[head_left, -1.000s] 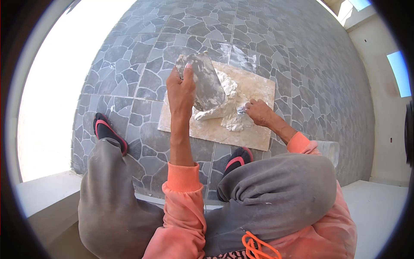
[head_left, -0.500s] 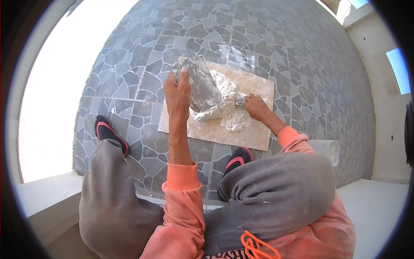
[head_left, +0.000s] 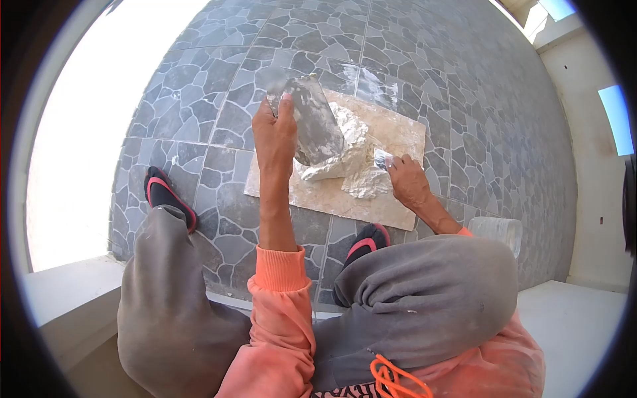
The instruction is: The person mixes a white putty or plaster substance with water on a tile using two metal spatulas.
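My left hand (head_left: 275, 139) grips a flat grey plate (head_left: 314, 123) by its left edge, thumb on top. White smears cover parts of the plate, which is held over the left side of a heap of white plaster paste (head_left: 353, 136). The heap sits on a beige square tile (head_left: 406, 132) on the floor. To the right of the heap, my right hand (head_left: 408, 180) is closed around a small putty knife (head_left: 381, 159). Its whitened blade points left toward the paste; the handle is mostly hidden by my fingers.
Grey stone-patterned floor tiles (head_left: 225, 126) surround the beige tile, with white smears behind it. My feet in black and red flip-flops (head_left: 169, 196) are near its front edge. A translucent container (head_left: 497, 232) stands beyond my right knee. A pale wall (head_left: 584, 192) rises at right.
My right hand has moved right and nearer to my body with the putty knife, its blade now lower beside the paste. My left hand and the plate have hardly moved.
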Demonstrator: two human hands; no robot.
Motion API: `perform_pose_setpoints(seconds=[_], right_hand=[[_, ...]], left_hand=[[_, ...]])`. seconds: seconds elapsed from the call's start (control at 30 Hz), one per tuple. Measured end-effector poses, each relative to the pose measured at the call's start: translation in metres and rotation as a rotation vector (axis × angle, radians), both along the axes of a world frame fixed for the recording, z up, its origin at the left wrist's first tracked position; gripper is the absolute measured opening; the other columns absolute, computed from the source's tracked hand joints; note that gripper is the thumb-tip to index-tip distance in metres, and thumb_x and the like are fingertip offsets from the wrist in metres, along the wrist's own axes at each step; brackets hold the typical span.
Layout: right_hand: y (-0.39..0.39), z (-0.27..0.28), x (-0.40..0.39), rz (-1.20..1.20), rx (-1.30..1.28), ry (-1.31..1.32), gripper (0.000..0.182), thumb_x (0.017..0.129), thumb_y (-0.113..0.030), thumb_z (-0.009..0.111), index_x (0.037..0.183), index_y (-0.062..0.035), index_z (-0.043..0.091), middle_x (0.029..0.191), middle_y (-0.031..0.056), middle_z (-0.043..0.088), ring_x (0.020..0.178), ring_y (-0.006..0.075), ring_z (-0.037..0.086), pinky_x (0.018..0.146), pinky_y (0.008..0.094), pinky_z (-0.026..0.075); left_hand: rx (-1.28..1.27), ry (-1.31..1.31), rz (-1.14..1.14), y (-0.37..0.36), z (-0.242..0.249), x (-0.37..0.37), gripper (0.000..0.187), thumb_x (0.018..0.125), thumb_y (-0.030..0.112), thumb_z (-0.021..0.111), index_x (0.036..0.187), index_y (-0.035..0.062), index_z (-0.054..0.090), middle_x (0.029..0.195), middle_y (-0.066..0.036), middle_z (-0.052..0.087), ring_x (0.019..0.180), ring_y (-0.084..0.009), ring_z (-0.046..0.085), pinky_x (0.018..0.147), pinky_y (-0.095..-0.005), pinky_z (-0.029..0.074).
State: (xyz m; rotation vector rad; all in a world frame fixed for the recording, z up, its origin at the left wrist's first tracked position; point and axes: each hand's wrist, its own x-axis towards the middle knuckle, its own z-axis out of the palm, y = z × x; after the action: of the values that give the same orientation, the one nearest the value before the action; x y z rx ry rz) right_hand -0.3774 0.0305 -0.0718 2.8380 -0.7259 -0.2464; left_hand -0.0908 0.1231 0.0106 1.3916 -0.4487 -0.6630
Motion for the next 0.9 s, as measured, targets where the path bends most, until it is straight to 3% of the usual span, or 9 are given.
perform_pose_setpoints(seconds=[0.07, 0.17, 0.27, 0.4, 0.47, 0.53, 0.63, 0.77, 0.9], right_hand=[[0.024, -0.011, 0.002, 0.099, -0.060, -0.106, 0.023, 0.082, -0.013, 0.059, 0.100, -0.0022, 0.067, 0.096, 0.0081, 0.060, 0.094, 0.0241, 0.055, 0.076, 0.0373, 0.045], [0.044, -0.046, -0.001, 0.269, 0.067, 0.120, 0.022, 0.083, -0.015, 0.059, 0.100, -0.0033, 0.067, 0.095, 0.0078, 0.059, 0.094, 0.0237, 0.055, 0.076, 0.0375, 0.044], [0.031, -0.005, 0.004, 0.204, 0.078, 0.055, 0.022, 0.084, -0.015, 0.058, 0.100, -0.0027, 0.067, 0.095, 0.0080, 0.059, 0.094, 0.0237, 0.055, 0.076, 0.0372, 0.044], [0.024, -0.028, 0.006, 0.175, -0.075, -0.073, 0.021, 0.083, -0.013, 0.059, 0.099, -0.0016, 0.067, 0.095, 0.0083, 0.060, 0.094, 0.0236, 0.056, 0.076, 0.0369, 0.044], [0.026, -0.035, 0.002, 0.248, 0.034, 0.073, 0.022, 0.083, -0.014, 0.059, 0.100, -0.0015, 0.067, 0.095, 0.0083, 0.061, 0.094, 0.0234, 0.056, 0.076, 0.0370, 0.044], [0.023, -0.016, 0.005, 0.280, 0.093, 0.165, 0.023, 0.084, -0.015, 0.058, 0.100, -0.0015, 0.068, 0.094, 0.0080, 0.061, 0.094, 0.0235, 0.055, 0.075, 0.0370, 0.044], [0.025, 0.009, 0.019, 0.130, -0.006, 0.022, 0.031, 0.083, -0.013, 0.060, 0.110, 0.0002, 0.066, 0.103, 0.0095, 0.062, 0.100, 0.0249, 0.056, 0.080, 0.0372, 0.046], [0.025, -0.050, 0.012, 0.227, 0.078, 0.124, 0.028, 0.082, -0.013, 0.060, 0.106, -0.0010, 0.067, 0.103, 0.0095, 0.061, 0.098, 0.0245, 0.056, 0.078, 0.0383, 0.045], [0.020, 0.019, 0.029, 0.108, 0.074, 0.130, 0.027, 0.082, -0.013, 0.060, 0.106, -0.0012, 0.068, 0.103, 0.0092, 0.061, 0.099, 0.0249, 0.056, 0.080, 0.0375, 0.045]], left_hand=[[-0.006, 0.003, 0.001, -0.001, 0.002, -0.001, 0.034, 0.099, 0.025, 0.059, 0.110, -0.0072, 0.060, 0.074, 0.004, 0.053, 0.063, -0.0038, 0.043, 0.055, -0.0212, 0.037], [-0.043, -0.018, -0.048, 0.000, 0.004, 0.001, 0.033, 0.099, 0.025, 0.058, 0.110, -0.0066, 0.060, 0.070, 0.004, 0.050, 0.061, -0.0045, 0.042, 0.055, -0.0225, 0.037], [0.002, -0.028, -0.023, 0.006, 0.005, 0.002, 0.033, 0.098, 0.024, 0.057, 0.110, -0.0062, 0.060, 0.065, 0.005, 0.045, 0.059, -0.0051, 0.039, 0.055, -0.0250, 0.036], [-0.055, 0.011, 0.067, 0.004, 0.008, 0.008, 0.035, 0.098, 0.025, 0.058, 0.109, -0.0075, 0.060, 0.069, 0.004, 0.048, 0.061, -0.0049, 0.040, 0.056, -0.0247, 0.036], [-0.040, 0.011, 0.146, 0.005, 0.003, 0.026, 0.032, 0.098, 0.024, 0.058, 0.108, -0.0065, 0.061, 0.070, 0.004, 0.048, 0.062, -0.0041, 0.040, 0.054, -0.0243, 0.035], [-0.072, 0.024, 0.141, 0.018, 0.007, 0.049, 0.032, 0.098, 0.025, 0.059, 0.107, -0.0059, 0.060, 0.072, 0.002, 0.051, 0.065, -0.0057, 0.044, 0.057, -0.0235, 0.039], [-0.141, 0.071, 0.229, 0.027, 0.024, 0.056, 0.032, 0.098, 0.025, 0.059, 0.106, -0.0060, 0.059, 0.080, -0.002, 0.059, 0.068, -0.0081, 0.052, 0.061, -0.0241, 0.045], [-0.200, 0.126, 0.281, 0.024, 0.023, 0.059, 0.031, 0.098, 0.025, 0.058, 0.107, -0.0052, 0.060, 0.091, -0.007, 0.065, 0.075, -0.0108, 0.060, 0.067, -0.0253, 0.050], [-0.216, 0.113, 0.263, 0.029, 0.024, 0.055, 0.032, 0.097, 0.024, 0.059, 0.105, -0.0067, 0.059, 0.089, -0.006, 0.064, 0.075, -0.0106, 0.059, 0.069, -0.0254, 0.049]])
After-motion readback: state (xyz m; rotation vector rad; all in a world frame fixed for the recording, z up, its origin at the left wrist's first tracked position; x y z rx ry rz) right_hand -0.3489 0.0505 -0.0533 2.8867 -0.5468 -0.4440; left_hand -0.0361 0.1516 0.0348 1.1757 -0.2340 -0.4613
